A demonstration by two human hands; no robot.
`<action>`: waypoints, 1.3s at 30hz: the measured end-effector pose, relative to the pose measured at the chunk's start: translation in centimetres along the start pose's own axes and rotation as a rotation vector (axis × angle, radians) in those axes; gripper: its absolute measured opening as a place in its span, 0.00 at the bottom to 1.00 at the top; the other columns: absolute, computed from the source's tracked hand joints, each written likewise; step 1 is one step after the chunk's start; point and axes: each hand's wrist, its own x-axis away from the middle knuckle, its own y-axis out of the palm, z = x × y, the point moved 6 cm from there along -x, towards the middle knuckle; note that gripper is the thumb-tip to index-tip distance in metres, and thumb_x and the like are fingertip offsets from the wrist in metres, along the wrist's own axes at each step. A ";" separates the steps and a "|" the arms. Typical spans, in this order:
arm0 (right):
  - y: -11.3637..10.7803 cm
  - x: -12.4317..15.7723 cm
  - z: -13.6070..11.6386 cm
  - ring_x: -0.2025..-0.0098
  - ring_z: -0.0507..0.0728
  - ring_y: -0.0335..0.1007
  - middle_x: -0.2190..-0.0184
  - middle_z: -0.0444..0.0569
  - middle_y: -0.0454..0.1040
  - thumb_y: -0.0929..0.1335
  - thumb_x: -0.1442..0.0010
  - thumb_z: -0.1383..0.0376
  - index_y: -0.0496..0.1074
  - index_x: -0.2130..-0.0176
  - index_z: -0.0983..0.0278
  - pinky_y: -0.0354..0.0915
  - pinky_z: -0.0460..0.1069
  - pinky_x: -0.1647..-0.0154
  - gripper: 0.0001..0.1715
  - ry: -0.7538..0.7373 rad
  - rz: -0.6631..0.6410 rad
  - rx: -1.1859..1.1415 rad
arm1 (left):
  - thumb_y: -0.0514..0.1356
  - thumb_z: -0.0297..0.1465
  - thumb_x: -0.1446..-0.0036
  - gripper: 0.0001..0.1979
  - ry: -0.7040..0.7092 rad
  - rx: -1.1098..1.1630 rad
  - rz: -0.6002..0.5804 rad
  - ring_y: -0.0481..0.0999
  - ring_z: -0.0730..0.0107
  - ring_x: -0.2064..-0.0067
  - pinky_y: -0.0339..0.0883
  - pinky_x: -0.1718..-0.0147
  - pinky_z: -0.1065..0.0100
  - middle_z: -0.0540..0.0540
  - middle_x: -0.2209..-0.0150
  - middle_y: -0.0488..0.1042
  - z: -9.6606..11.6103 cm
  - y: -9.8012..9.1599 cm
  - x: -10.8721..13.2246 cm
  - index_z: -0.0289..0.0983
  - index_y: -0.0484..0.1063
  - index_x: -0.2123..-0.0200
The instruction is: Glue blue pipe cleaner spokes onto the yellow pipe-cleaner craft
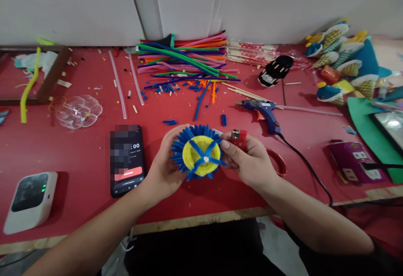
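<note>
My left hand (166,164) is closed round the left side of a pipe-cleaner flower (189,160). It has a yellow coiled ring in the middle, spiky blue petals round it, and blue strips meeting at a small pale dot inside the ring. My right hand (248,158) grips a red lighter (241,138) with its metal top pointing up and left. The right thumb and fingertips are close to the flower's right edge; whether they touch it I cannot tell. No flame shows. Short blue pipe-cleaner pieces (223,119) lie just beyond the flower.
A blue glue gun (266,112) lies to the right, its cord running over the table's front edge. Colourful pipe cleaners (185,55) are heaped at the back. A phone (127,162), a white device (31,200) and a clear scalloped dish (80,111) are on the left.
</note>
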 end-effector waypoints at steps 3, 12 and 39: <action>0.1 -0.4 -0.1 0.82 0.46 0.54 0.82 0.36 0.65 0.81 0.48 0.47 0.74 0.68 0.61 0.53 0.43 0.82 0.24 0.022 0.045 -0.096 | 0.72 0.32 0.45 0.34 -0.028 -0.013 -0.096 0.73 0.45 0.33 0.77 0.39 0.47 0.41 0.32 0.68 0.1 0.4 0.3 0.50 0.67 0.37; -0.3 -1.6 0.7 0.85 0.45 0.48 0.84 0.34 0.59 0.83 0.59 0.49 0.67 0.74 0.61 0.42 0.43 0.85 0.29 0.197 0.154 -0.136 | 0.60 0.19 0.48 0.53 -0.041 -0.146 -0.320 0.54 0.44 0.22 0.46 0.25 0.35 0.39 0.23 0.53 -0.7 1.1 1.5 0.50 0.41 0.24; 0.2 0.8 -3.5 0.67 0.52 0.68 0.57 0.48 0.76 0.79 0.42 0.58 0.84 0.54 0.52 0.69 0.50 0.69 0.15 -0.341 0.011 0.399 | 0.71 0.34 0.39 0.29 0.120 -0.174 -0.166 0.74 0.52 0.34 0.70 0.33 0.48 0.39 0.35 0.72 2.3 0.6 0.9 0.46 0.65 0.38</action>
